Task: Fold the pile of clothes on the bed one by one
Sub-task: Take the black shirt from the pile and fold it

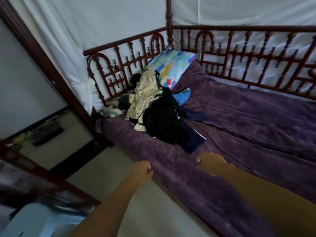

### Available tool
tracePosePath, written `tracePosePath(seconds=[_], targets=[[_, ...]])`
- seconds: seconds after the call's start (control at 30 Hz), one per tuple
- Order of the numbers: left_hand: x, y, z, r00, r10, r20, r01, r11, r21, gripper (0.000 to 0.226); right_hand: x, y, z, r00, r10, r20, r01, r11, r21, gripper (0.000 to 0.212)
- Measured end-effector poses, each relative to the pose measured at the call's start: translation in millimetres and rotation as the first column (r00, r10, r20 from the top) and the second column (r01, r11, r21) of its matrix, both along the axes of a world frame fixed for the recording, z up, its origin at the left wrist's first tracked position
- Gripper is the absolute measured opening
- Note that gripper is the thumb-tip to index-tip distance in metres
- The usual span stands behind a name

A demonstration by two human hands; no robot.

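Observation:
A pile of clothes (160,110) lies on the purple bedspread (248,127) near the head of the bed. It holds black garments, a cream patterned piece (145,93), a navy piece with white stripes (193,139) and a blue piece (183,96). My left hand (142,170) hovers at the bed's near edge with fingers loosely curled, holding nothing. My right hand (211,164) hangs over the bedspread a little below the pile, fingers also curled and empty. Neither hand touches the clothes.
A colourful pillow (171,67) leans at the bed's corner behind the pile. A carved red wooden railing (239,53) runs round the bed, with a post (41,53) at the left. White curtain hangs behind. Floor lies to the left, with a pale object (34,219) at the bottom left.

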State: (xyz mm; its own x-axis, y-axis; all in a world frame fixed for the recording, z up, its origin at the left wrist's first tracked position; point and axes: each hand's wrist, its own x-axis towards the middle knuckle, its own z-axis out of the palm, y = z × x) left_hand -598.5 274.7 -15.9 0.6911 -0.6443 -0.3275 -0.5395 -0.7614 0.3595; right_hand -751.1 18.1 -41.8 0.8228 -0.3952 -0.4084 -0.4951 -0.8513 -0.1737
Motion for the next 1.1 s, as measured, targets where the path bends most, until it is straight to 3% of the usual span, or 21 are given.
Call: tracePosePath(seconds=[0.2,0.5,0.83,1.0,1.07,1.1], targets=[[88.2,32.9,11.5,0.999,0.02,0.026,-0.02,1.0,0.007,0.011,96.6,26.2,6.4,1.0,0.02,0.023,-0.021,0.999,0.035,0.035],[203.8,0.1,-13.4,0.999,0.025,-0.031,-0.026,0.999,-0.027,0.018,220.5,-21.8,-39.8,0.997,-0.069,-0.027,0.07,0.995,0.071,0.031],[371.8,-97.7,-79.4,0.99,0.032,-0.136,-0.023,0.997,0.069,0.021,423.7,-130.0,-108.5,0.983,-0.173,-0.051,0.178,0.979,0.098,0.045],[423.4,-114.0,-111.0,0.982,0.08,-0.168,-0.069,0.995,0.07,0.022,540.3,-175.2,-121.5,0.957,-0.267,0.113,0.268,0.963,0.008,0.068],[439.1,-116.2,-119.8,0.98,0.079,-0.185,-0.064,0.994,0.085,0.022,574.7,-186.4,-130.9,0.959,-0.28,0.052,0.281,0.96,-0.003,0.077],[446.5,-117.7,-123.2,0.979,0.075,-0.191,-0.058,0.994,0.091,0.022,586.0,-189.5,-137.1,0.963,-0.269,0.002,0.269,0.963,-0.03,0.071]])
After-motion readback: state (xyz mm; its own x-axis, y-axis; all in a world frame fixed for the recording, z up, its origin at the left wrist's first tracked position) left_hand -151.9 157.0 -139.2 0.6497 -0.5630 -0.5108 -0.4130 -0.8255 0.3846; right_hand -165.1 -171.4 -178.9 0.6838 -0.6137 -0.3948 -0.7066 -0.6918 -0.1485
